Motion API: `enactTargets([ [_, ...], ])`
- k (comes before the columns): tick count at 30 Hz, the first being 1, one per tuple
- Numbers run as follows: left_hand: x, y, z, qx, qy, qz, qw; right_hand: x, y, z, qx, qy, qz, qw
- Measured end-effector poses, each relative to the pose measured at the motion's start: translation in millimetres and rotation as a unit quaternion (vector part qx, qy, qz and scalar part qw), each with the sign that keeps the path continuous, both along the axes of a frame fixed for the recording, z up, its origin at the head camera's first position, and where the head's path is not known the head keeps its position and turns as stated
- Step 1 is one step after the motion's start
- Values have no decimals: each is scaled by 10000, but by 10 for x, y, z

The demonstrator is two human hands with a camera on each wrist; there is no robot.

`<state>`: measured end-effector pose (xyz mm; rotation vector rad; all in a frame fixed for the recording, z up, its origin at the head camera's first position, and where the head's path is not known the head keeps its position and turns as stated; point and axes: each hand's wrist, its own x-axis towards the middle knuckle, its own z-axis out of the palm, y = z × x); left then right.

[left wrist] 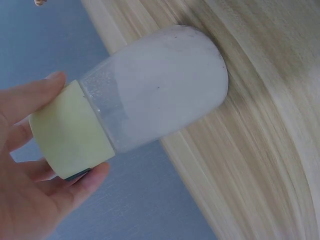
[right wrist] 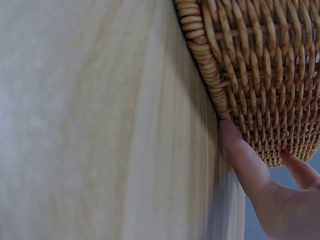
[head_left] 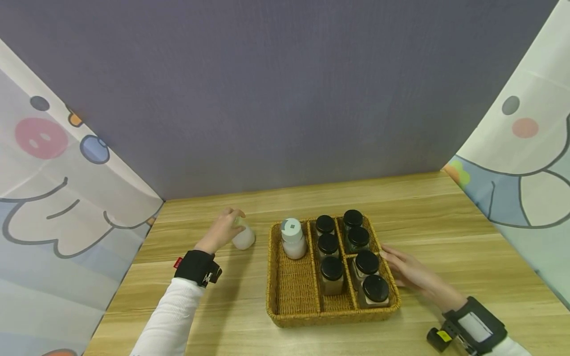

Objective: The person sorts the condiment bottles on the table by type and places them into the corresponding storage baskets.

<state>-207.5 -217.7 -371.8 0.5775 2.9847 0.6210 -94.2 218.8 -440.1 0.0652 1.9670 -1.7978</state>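
Note:
My left hand [head_left: 224, 229] pinches the pale yellow-green cap [left wrist: 72, 131] of a clear shaker bottle [left wrist: 160, 82] filled with white powder. In the left wrist view thumb and fingers lie on both sides of this cap, and the bottle's base is right at the wooden table. To the right stands a woven basket [head_left: 294, 316] with compartments. Against its right side rests my right hand [head_left: 407, 269], fingers extended; the right wrist view has the fingertips [right wrist: 230, 131] at the wicker wall low by the tabletop.
A white-capped bottle [head_left: 294, 242] stands in the basket's left compartment. Several black-lidded jars [head_left: 331, 269] fill the middle and right compartments. Behind the wooden table [head_left: 427, 207] rises a grey-blue panel [head_left: 285, 99], with cartoon-printed sheets [head_left: 525, 163] at both sides.

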Motion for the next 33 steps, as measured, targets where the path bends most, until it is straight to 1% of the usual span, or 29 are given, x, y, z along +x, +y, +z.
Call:
enactTargets([
  [5, 5, 5, 17, 7, -119, 9, 9999, 4, -9, 8, -13, 7, -33, 10000],
  [16, 23, -6, 22, 47, -150, -43, 9999, 6, -7, -8, -76, -12, -54, 10000],
  [21, 25, -2, 47, 57, -6, -160, 9999, 5, -8, -11, -49, -38, -69, 10000],
  [26, 38, 17, 92, 77, 136, -195, 9997, 5, -4, -9, -10, -40, -5, 10000],
  [28, 44, 25, 109, 43, 173, -186, 9997, 5, -2, -5, 21, -32, 18, 10000],
  [33, 60, 57, 162, -44, 391, -315, 9987, 7, -1, 7, 75, -20, 36, 10000],
])
